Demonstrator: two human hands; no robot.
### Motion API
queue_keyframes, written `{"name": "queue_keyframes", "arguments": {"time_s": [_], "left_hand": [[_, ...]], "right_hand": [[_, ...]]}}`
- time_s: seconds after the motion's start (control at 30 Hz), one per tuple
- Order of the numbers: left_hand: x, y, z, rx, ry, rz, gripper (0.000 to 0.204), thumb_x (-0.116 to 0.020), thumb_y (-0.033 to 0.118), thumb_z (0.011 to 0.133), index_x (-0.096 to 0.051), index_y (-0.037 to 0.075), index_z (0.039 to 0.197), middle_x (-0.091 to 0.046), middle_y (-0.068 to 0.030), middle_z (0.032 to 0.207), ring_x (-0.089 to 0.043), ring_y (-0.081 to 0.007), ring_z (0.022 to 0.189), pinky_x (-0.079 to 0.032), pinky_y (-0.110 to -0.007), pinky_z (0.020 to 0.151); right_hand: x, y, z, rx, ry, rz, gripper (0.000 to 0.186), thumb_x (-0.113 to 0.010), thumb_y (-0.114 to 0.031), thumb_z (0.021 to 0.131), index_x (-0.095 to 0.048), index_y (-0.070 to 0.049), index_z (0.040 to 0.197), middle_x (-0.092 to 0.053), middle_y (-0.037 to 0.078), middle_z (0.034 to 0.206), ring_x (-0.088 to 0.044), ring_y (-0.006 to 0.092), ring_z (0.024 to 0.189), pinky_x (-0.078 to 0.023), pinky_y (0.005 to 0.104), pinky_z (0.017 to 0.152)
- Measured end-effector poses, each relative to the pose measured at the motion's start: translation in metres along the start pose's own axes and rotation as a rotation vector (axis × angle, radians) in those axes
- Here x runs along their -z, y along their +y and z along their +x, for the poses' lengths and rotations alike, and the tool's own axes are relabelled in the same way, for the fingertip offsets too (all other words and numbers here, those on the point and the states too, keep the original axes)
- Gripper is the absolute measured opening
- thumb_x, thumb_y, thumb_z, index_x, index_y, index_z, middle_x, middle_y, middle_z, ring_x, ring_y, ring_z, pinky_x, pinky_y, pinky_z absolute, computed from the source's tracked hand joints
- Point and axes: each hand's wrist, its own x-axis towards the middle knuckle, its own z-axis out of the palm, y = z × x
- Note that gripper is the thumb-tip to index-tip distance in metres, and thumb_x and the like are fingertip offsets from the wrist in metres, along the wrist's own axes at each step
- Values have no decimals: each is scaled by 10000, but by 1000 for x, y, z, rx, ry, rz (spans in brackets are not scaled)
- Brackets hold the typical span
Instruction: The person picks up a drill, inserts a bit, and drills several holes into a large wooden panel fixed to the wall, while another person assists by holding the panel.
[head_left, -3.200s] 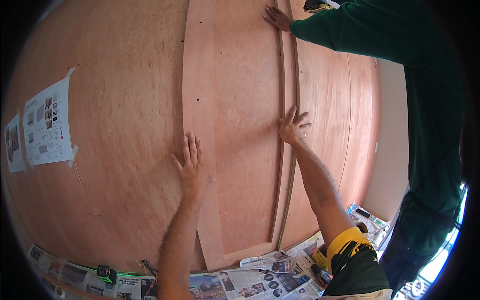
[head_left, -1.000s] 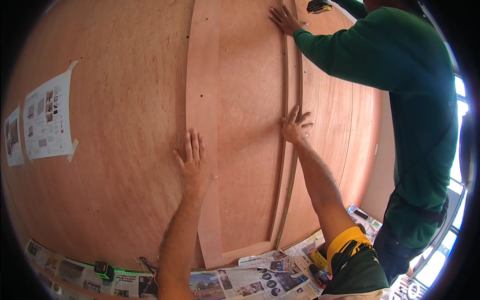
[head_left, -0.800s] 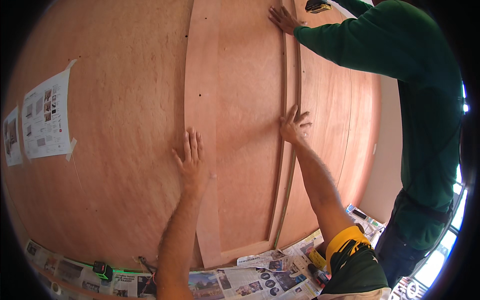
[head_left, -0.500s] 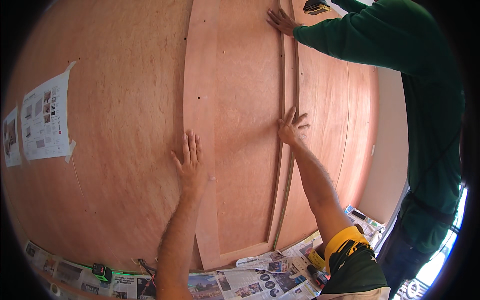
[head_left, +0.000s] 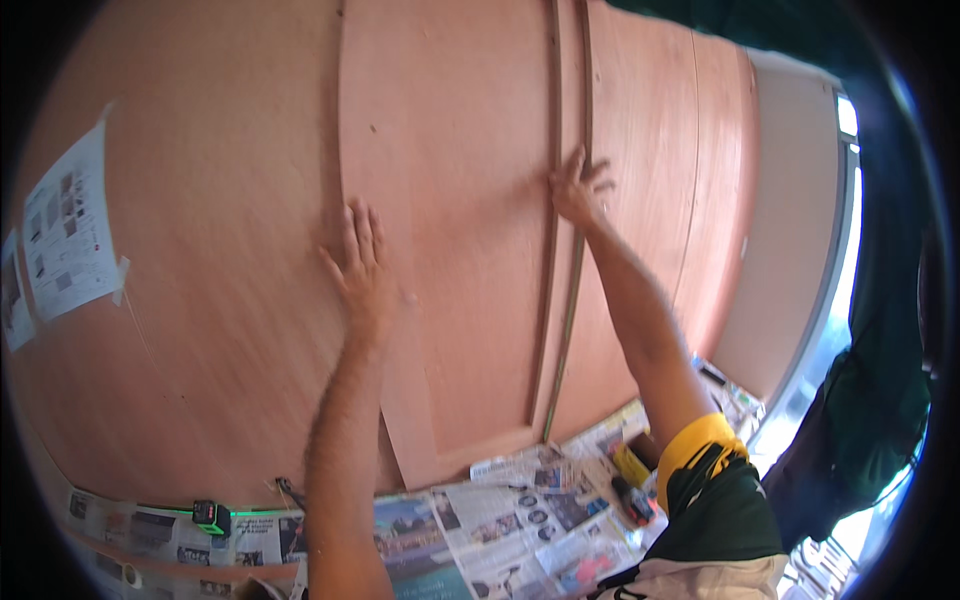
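My left hand (head_left: 362, 275) lies flat with its fingers apart on the left edge of a wide, pale wooden strip (head_left: 378, 90) that runs up a large plywood panel (head_left: 480, 260). Further right, my right hand (head_left: 580, 190) presses against a narrow upright wooden strip (head_left: 570, 90), its fingers spread across the edges. Neither hand grips anything. Below the right hand, a thin greenish rod or edging (head_left: 563, 375) follows the strip's right side.
A person in dark green (head_left: 885, 260) is close on the right. Newspapers (head_left: 470, 540) cover the surface below, bearing a laser level (head_left: 211, 517) with a green line and a drill (head_left: 632, 500). Taped printed sheets (head_left: 72, 230) hang at left; beyond the panel is a pale wall (head_left: 785, 220).
The view has shifted, so the panel and both my hands appear higher and further left. My hands keep their places on the strips. The other person's hand at the top is out of view.
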Motion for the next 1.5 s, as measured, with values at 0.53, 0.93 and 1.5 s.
{"name": "queue_keyframes", "arguments": {"time_s": [0.53,0.93,1.5], "left_hand": [[-5,22,5,-53,37,32,1455,-898,574,654,18,56,1659,65,-159,1745,5,-325,1615,-301,-689,1183],[-93,-62,41,-284,325,140,1221,-765,701,784,-168,76,1646,-233,-231,1674,-240,-426,1542,-327,-737,1116],[-79,309,-497,369,-1209,-1010,373,-784,124,904,-708,-29,1236,-773,-177,1103,-743,-226,979,-564,-342,877]], "right_hand": [[-60,274,-525,-334,-362,286,528,-698,-129,880,-587,-60,1392,-758,175,997,-737,311,855,-580,415,794],[45,304,-626,-366,-491,509,313,-632,-69,887,-704,-57,1192,-736,167,830,-752,326,784,-591,424,727],[134,556,-464,-469,12,-40,226,-577,-74,948,-724,-28,1112,-757,210,950,-736,379,925,-556,462,866]]}}
